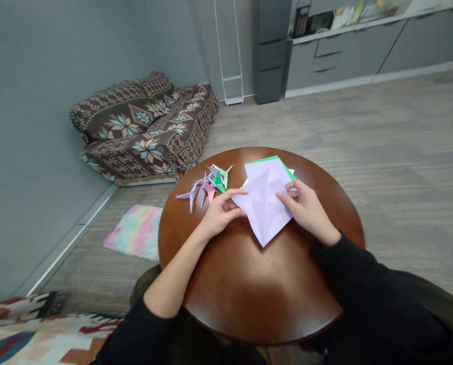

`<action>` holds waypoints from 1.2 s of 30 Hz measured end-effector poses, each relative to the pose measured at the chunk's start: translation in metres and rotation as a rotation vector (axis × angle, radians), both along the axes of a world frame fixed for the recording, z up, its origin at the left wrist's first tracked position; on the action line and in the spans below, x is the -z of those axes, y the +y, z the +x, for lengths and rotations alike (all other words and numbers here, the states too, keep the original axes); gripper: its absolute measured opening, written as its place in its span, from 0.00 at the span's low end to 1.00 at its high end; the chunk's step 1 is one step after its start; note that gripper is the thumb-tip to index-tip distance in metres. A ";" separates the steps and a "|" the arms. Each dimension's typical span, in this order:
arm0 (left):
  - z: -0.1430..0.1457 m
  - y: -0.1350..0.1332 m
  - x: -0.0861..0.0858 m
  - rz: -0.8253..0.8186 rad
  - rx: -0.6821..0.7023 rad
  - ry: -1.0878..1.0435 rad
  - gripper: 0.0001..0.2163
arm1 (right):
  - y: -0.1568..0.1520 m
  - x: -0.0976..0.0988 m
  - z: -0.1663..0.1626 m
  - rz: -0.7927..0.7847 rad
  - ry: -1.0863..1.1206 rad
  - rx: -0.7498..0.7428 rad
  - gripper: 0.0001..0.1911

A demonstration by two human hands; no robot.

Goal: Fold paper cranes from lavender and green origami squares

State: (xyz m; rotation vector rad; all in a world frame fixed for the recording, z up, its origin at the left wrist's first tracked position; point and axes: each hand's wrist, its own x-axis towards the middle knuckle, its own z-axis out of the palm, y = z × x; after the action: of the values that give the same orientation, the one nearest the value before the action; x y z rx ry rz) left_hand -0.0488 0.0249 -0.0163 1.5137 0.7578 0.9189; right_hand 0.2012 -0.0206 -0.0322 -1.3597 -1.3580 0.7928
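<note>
A creased sheet of lilac origami paper point(263, 215) is held up over the round table, opened out with fold lines meeting near its middle. My left hand point(223, 210) pinches its left corner between thumb and fingers. On the right side, my right hand point(304, 205) grips the edge, thumb on top. Behind the held sheet lies a stack of origami paper point(277, 158), with lilac on top and green edges showing; the sheet hides part of it. Several folded paper cranes point(208, 185) in lilac, green and pink sit in a cluster beyond my left hand.
The round brown wooden table point(249, 289) stands before me. A sofa under a patterned cover point(146, 126) is at the back left, with a fluffy pastel rug point(137, 232) on the floor. Grey kitchen cabinets point(348, 56) and a dark fridge point(272, 56) line the far wall.
</note>
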 end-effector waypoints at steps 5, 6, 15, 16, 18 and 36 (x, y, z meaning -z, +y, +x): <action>-0.007 0.007 0.002 0.091 -0.103 0.096 0.13 | -0.002 -0.004 -0.002 -0.010 0.019 -0.036 0.17; -0.008 0.008 0.004 0.076 -0.123 0.085 0.14 | -0.002 -0.005 -0.003 -0.010 0.037 -0.044 0.17; -0.002 0.016 0.017 -0.040 -0.294 -0.128 0.16 | -0.002 -0.009 -0.004 0.012 0.322 -0.034 0.21; -0.003 0.017 0.017 -0.027 -0.327 -0.124 0.15 | -0.002 -0.010 -0.003 0.018 0.348 -0.056 0.22; -0.004 0.018 0.017 -0.008 -0.369 -0.116 0.15 | -0.002 -0.010 -0.003 0.022 0.356 -0.108 0.26; -0.001 0.009 0.003 0.259 -0.383 -0.027 0.06 | -0.007 -0.007 -0.011 0.230 0.067 0.030 0.08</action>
State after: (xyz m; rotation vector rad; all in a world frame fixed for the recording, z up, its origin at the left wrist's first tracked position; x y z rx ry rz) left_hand -0.0502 0.0343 -0.0194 1.6034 0.9574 1.3632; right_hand 0.1904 -0.0272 -0.0248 -1.1613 -1.3298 0.6352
